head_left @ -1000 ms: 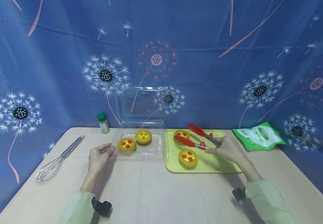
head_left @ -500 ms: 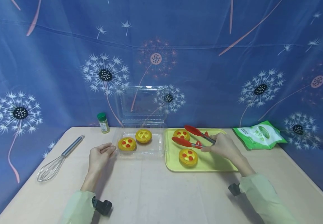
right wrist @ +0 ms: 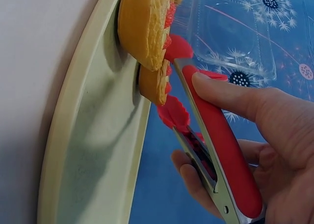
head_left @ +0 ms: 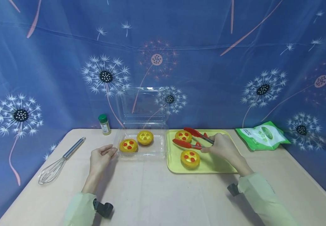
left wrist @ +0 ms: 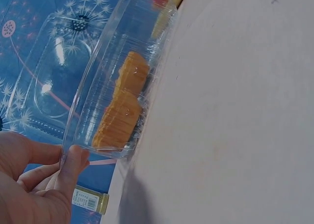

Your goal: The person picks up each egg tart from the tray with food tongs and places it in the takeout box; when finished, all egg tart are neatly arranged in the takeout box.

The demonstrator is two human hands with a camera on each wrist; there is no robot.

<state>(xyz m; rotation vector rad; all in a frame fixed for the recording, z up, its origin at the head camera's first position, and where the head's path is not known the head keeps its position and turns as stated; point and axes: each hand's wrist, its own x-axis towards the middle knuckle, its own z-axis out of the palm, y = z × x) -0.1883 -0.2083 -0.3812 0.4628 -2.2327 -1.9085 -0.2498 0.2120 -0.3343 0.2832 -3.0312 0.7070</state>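
My right hand grips red-tipped tongs above the yellow tray. The tongs' spread tips lie on either side of the far egg tart in the head view. A nearer egg tart with red dots sits on the tray. With thumb and fingers, my left hand pinches the left rim of a clear plastic clamshell container, whose lid stands raised at the back. Two tarts lie inside: one red-dotted tart and one plain yellow tart.
A metal whisk lies at the table's left. Behind the left hand stands a green-capped spice jar. A green and white packet lies at the back right, and a blue dandelion-print cloth hangs behind the table.
My right hand has moved left and slightly away from me, bringing the tongs further over the far tart. My left hand and the container have stayed in place.
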